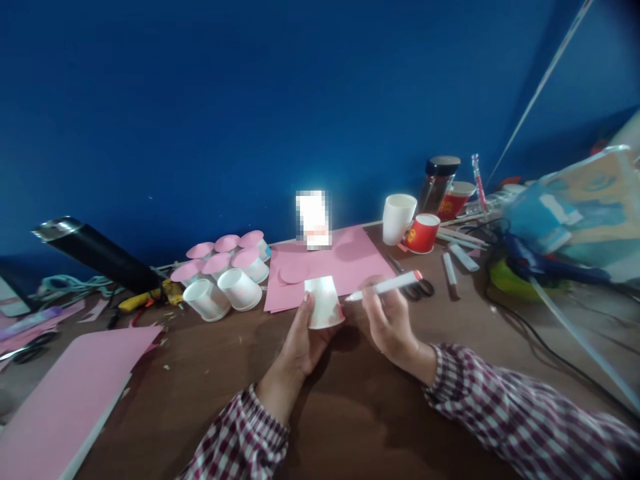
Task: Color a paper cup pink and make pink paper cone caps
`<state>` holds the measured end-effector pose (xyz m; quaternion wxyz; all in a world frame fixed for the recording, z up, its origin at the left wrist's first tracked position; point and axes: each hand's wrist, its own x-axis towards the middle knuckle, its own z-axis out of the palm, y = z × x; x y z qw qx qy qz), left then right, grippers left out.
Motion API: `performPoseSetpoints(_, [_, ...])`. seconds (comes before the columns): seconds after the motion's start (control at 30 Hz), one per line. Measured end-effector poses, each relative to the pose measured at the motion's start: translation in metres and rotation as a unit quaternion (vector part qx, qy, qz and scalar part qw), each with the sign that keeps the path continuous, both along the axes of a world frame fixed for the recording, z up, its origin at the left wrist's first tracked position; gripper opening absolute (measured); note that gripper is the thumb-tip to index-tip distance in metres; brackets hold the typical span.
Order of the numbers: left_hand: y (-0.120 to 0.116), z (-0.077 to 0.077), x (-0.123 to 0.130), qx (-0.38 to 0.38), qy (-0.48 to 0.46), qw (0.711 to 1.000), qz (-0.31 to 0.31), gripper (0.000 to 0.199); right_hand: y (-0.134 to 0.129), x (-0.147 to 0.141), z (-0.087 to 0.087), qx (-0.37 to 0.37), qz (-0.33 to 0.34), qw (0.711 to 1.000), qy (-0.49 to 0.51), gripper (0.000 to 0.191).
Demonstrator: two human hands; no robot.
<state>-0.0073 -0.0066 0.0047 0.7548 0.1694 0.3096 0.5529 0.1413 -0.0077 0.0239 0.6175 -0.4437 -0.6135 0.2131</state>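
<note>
My left hand is closed around a white paper cup, tilted over the table's middle. Pinched in my right hand is a white marker; its pale tip points left, just right of the cup and apart from it. Pink paper sheets lie behind the cup, with a pink paper disc on them. To the left stand several white cups topped with pink discs, and in front of them two plain white cups.
A black bottle leans at the left, near yellow-handled pliers. Pink sheets lie front left. Scissors, loose markers, a red cup, a white cup and a blue glue gun are at the right.
</note>
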Motion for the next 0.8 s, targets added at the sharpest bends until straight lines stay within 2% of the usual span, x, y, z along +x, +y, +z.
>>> performPoseSetpoints(0.13, [0.003, 0.003, -0.001, 0.015, -0.033, 0.999, 0.001, 0.045, 0.003, -0.001, -0.007, -0.019, 0.047, 0.999, 0.005, 0.015])
performPoseSetpoints(0.27, [0.004, 0.005, -0.002, 0.032, -0.037, 0.999, 0.004, 0.046, 0.004, -0.003, -0.014, -0.035, 0.067, 0.997, -0.022, 0.018])
performPoseSetpoints(0.6, [0.002, 0.004, 0.001, 0.063, -0.011, 0.998, 0.020, 0.047, 0.005, -0.003, -0.016, -0.055, 0.069, 0.995, -0.051, 0.024])
performPoseSetpoints(0.8, [0.003, -0.001, 0.002, 0.078, -0.003, 0.997, 0.019, 0.040, 0.004, -0.004, -0.016, -0.066, 0.079, 0.994, -0.039, 0.023])
